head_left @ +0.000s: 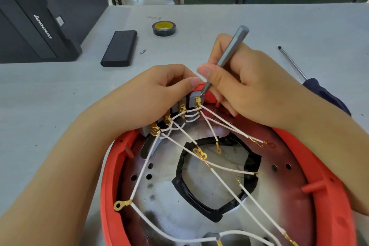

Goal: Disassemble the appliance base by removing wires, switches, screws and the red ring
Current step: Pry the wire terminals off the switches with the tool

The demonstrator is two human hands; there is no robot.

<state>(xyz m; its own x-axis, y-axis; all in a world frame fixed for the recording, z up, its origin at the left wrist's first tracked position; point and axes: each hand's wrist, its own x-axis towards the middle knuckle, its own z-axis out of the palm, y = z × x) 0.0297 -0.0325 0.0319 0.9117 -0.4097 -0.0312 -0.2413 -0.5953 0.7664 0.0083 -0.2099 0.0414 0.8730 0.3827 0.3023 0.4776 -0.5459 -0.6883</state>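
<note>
- A grey table (219, 18) carried the appliance base (159, 195), which lay at the near edge with its metal inside facing up.
- The red ring (109, 175) ran around the base's rim.
- A black computer case (30, 16) stood at the far left.
- The left hand (151, 90) pinched the row of grey switches (194, 99) at the base's far rim, thumb and fingers curled over them.
- The right hand (245, 82) gripped a grey tool (229, 52) like a pen, its tip at the rightmost switch's brass terminal.
- White wires (225, 185) fanned from the switches across the base.
- A black box (119, 48), a tape roll (164, 28) and a screwdriver (311, 84) lay beyond.
</note>
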